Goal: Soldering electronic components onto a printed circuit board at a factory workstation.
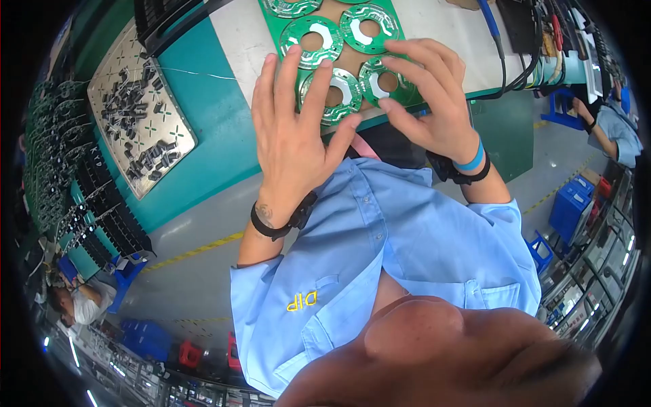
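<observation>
A panel of green ring-shaped circuit boards [369, 29] lies on the bench in front of me, each ring with a round hole in its middle. My left hand [291, 125] rests over the panel's near left side, fingers spread across the lower left ring [348, 87]. On the other side my right hand [434, 102] has its fingers apart, with fingertips at the lower right ring [375, 71] and the panel's right edge. Neither hand is closed round anything. The fingers cover parts of the near rings.
To the left, a metal tray [178, 129] holds many loose black cylindrical components on the green bench mat [210, 146]. A thin wire [196, 72] crosses the mat. A blue-handled tool with a cable [489, 20] lies at the upper right. Other people sit farther off on both sides.
</observation>
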Demonstrator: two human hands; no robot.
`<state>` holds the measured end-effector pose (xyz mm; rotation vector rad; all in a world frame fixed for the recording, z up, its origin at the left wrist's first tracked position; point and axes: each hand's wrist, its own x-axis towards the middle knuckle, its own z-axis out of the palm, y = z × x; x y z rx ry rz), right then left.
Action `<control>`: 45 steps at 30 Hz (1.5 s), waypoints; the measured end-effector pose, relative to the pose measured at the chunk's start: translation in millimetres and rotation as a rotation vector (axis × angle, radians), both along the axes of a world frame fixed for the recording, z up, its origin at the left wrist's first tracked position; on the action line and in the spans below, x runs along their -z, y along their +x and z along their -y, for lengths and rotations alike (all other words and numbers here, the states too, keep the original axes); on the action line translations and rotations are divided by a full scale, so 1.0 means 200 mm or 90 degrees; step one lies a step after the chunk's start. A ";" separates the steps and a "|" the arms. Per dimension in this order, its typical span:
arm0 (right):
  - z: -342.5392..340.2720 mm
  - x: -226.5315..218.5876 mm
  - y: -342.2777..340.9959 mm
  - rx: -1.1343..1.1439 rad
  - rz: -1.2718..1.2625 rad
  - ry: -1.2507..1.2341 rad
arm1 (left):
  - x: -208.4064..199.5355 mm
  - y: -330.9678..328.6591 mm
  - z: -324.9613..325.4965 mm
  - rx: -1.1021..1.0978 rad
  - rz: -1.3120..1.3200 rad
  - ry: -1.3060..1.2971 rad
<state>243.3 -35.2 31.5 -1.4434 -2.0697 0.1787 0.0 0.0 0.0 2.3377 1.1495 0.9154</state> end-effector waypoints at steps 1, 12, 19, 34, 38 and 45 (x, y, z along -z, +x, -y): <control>-0.02 0.00 0.00 -0.005 0.000 0.007 | 0.00 -0.01 -0.01 -0.003 -0.028 0.009; -0.05 0.08 -0.03 -0.014 -0.040 0.009 | -0.05 -0.02 -0.01 -0.012 -0.132 0.030; -0.05 0.06 0.04 0.008 -0.287 0.036 | -0.04 -0.05 -0.02 -0.018 0.007 0.041; -0.18 0.24 0.36 0.069 -1.307 0.057 | -0.11 -0.42 -0.26 -0.156 -0.271 0.142; -0.08 0.22 0.38 -0.027 -1.122 0.179 | -0.23 -0.35 -0.20 -0.175 -0.274 0.205; 0.07 0.27 0.50 0.103 -0.599 0.251 | -0.25 -0.24 0.00 -0.118 0.154 -0.153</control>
